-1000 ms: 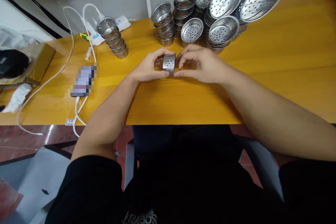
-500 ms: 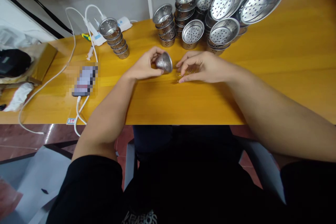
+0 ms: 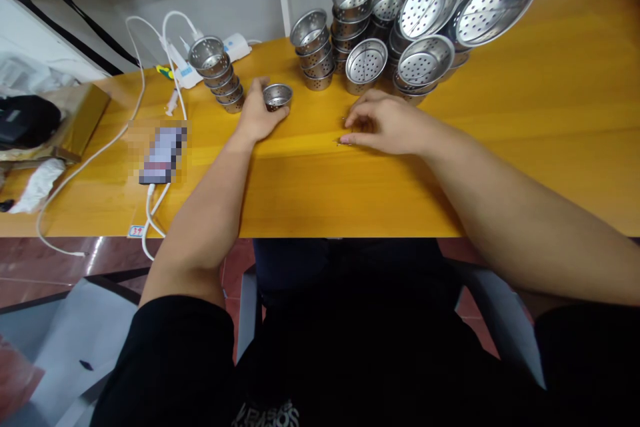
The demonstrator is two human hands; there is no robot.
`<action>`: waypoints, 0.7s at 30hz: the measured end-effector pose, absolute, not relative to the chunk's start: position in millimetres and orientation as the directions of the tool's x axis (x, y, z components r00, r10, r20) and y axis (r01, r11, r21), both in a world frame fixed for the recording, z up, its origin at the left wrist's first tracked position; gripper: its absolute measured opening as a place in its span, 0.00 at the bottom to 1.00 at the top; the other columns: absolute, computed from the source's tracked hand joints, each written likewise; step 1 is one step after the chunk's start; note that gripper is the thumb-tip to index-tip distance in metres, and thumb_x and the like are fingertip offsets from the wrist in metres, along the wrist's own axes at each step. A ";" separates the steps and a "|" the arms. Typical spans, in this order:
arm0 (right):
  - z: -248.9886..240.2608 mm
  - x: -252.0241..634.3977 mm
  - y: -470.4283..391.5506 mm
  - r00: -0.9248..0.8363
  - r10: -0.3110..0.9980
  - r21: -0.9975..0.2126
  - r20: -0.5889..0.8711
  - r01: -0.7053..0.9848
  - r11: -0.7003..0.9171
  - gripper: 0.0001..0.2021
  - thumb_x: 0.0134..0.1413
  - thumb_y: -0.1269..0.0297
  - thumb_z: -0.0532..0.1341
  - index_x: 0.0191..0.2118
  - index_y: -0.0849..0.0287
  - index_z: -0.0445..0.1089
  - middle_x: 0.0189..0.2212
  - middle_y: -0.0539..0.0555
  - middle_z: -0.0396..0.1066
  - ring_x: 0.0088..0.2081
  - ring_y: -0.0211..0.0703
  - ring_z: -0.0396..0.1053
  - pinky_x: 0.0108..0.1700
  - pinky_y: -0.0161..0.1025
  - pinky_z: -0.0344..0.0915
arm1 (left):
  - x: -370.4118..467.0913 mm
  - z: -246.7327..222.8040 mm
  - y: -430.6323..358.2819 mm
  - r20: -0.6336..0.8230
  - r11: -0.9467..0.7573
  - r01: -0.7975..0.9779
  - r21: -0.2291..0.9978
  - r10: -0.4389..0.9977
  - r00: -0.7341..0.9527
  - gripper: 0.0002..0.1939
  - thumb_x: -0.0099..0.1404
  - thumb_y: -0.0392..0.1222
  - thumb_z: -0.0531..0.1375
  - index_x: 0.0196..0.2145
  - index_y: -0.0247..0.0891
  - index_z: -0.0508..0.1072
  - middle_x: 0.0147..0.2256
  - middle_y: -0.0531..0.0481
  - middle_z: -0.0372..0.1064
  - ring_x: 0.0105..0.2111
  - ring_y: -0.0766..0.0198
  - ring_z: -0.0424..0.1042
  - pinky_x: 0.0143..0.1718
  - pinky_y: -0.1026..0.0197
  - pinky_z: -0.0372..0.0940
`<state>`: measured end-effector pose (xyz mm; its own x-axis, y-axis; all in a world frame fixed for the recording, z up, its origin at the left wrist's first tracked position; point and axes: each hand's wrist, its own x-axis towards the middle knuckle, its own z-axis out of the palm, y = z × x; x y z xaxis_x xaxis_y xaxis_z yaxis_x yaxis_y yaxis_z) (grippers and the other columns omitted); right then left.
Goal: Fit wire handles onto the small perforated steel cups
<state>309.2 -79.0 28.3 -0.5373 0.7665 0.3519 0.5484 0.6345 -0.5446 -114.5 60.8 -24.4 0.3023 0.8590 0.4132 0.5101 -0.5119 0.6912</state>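
My left hand (image 3: 259,112) is wrapped round the left side of a small perforated metal cup (image 3: 278,95). Its thumb presses on the front and the fingers pass behind. The cup is upright, open side up, at the table top. To the right, my right hand (image 3: 381,121) hovers low over the table with curled fingers and the thumb stretched below them. Tiny thin glints show by its fingertips, but what it holds is too small to make out. Just behind that hand stands a tilted perforated metal cup (image 3: 367,65).
One stack of metal cups (image 3: 220,73) stands left of my left hand. Several more stacks (image 3: 315,50) crowd the back, some with wide tilted bowls (image 3: 495,10). A phone (image 3: 163,155) with white cables (image 3: 90,170) lies on the left of the yellow table (image 3: 320,193).
My left hand has moved left and back with the cup, turning it from tipped sideways to upright. My right hand has shifted only slightly; the thin shiny thing at its fingers shows less.
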 end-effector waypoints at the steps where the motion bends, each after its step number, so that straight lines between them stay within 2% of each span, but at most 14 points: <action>1: 26.8 307.9 -78.5 -0.500 0.779 -0.542 0.379 0.562 0.625 0.24 0.76 0.32 0.79 0.58 0.45 0.90 0.63 0.65 0.84 0.62 0.77 0.84 0.73 0.76 0.82 | -111.3 -23.0 58.4 0.387 -0.473 0.534 0.700 0.881 0.273 0.53 0.59 0.52 0.86 0.75 0.44 0.71 0.73 0.31 0.78 0.77 0.30 0.79 0.92 0.23 0.64; 3: 22.7 304.8 -76.6 -0.418 0.802 -0.541 0.427 0.592 0.597 0.27 0.79 0.35 0.78 0.69 0.46 0.88 0.74 0.68 0.80 0.74 0.83 0.79 0.81 0.79 0.76 | -106.1 -19.4 54.4 0.348 -0.416 0.567 0.711 0.909 0.231 0.54 0.56 0.50 0.87 0.73 0.45 0.70 0.73 0.31 0.78 0.76 0.30 0.79 0.92 0.24 0.64; 5: 19.1 302.2 -73.7 -0.373 0.825 -0.544 0.425 0.623 0.562 0.34 0.80 0.38 0.78 0.79 0.48 0.82 0.83 0.68 0.74 0.83 0.85 0.72 0.88 0.81 0.68 | -103.6 -16.2 52.1 0.359 -0.419 0.570 0.707 0.907 0.221 0.54 0.55 0.50 0.88 0.73 0.47 0.69 0.77 0.31 0.76 0.81 0.29 0.75 0.94 0.24 0.59; 8: 18.6 300.9 -70.4 -0.367 0.850 -0.541 0.378 0.657 0.525 0.40 0.80 0.41 0.78 0.86 0.53 0.75 0.87 0.70 0.68 0.87 0.88 0.66 0.92 0.82 0.62 | -103.0 -13.7 51.5 0.396 -0.433 0.577 0.692 0.897 0.197 0.55 0.57 0.54 0.89 0.74 0.49 0.70 0.80 0.32 0.73 0.86 0.27 0.68 0.97 0.24 0.53; 10: 21.4 301.8 -69.9 -0.372 0.857 -0.540 0.357 0.666 0.514 0.40 0.79 0.42 0.79 0.85 0.55 0.76 0.85 0.73 0.70 0.84 0.90 0.70 0.91 0.83 0.65 | -102.1 -12.5 50.5 0.403 -0.436 0.588 0.681 0.894 0.196 0.54 0.60 0.58 0.89 0.76 0.50 0.70 0.81 0.33 0.72 0.88 0.26 0.65 0.98 0.24 0.51; 14: 27.4 305.7 -72.5 -0.376 0.853 -0.547 0.362 0.655 0.521 0.34 0.78 0.41 0.78 0.78 0.52 0.81 0.77 0.73 0.76 0.75 0.89 0.80 0.86 0.83 0.72 | -95.5 -7.3 42.6 0.417 -0.458 0.601 0.655 0.882 0.218 0.51 0.66 0.61 0.87 0.78 0.52 0.70 0.82 0.34 0.70 0.91 0.25 0.60 0.99 0.22 0.46; 18: 30.2 308.6 -76.4 -0.361 0.834 -0.548 0.417 0.632 0.548 0.28 0.80 0.39 0.78 0.73 0.48 0.84 0.71 0.70 0.80 0.69 0.84 0.83 0.83 0.83 0.75 | -87.0 1.6 31.4 0.457 -0.484 0.568 0.666 0.866 0.202 0.50 0.66 0.59 0.88 0.77 0.54 0.73 0.82 0.37 0.69 0.91 0.25 0.59 1.00 0.20 0.45; 21: 33.1 308.7 -78.4 -0.358 0.830 -0.582 0.428 0.593 0.556 0.26 0.82 0.38 0.77 0.71 0.48 0.84 0.71 0.70 0.81 0.66 0.80 0.84 0.80 0.80 0.78 | -81.5 8.7 25.1 0.460 -0.511 0.543 0.666 0.855 0.241 0.50 0.67 0.61 0.87 0.79 0.59 0.72 0.85 0.40 0.66 0.94 0.26 0.52 0.99 0.20 0.47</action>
<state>308.7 -78.4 33.1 -0.3581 0.8298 0.4281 0.5935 0.5562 -0.5817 -81.5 25.1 8.7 0.2414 0.8547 0.4596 0.5433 -0.5114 0.6658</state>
